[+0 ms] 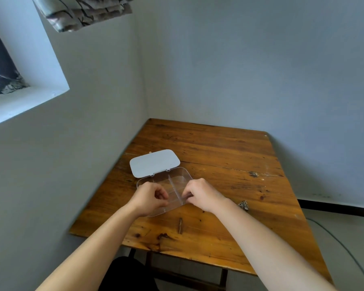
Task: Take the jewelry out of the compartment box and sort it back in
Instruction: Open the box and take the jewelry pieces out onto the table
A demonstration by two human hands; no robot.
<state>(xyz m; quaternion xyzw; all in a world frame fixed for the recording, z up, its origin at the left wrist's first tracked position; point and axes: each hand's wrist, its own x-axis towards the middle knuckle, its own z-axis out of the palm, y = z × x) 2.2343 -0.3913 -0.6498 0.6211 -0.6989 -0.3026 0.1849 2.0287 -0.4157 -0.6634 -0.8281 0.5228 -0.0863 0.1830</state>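
A clear plastic compartment box (178, 179) lies on the wooden table (219, 156), its white lid (155, 162) folded open behind it. Thin dividers split the box; the compartments I can see look bare. My left hand (149, 198) rests over the box's near left part with its fingers curled. My right hand (201, 195) is at the near right edge, fingertips pinched at the rim or a divider; whether it holds anything small is hidden. A small pile of silvery jewelry (243, 205) lies on the table just right of my right wrist.
The table stands in a corner, with walls close at the left and behind. A dark knot or stick-like mark (180, 225) shows on the wood near the front edge. A cable (345, 248) runs along the floor at right.
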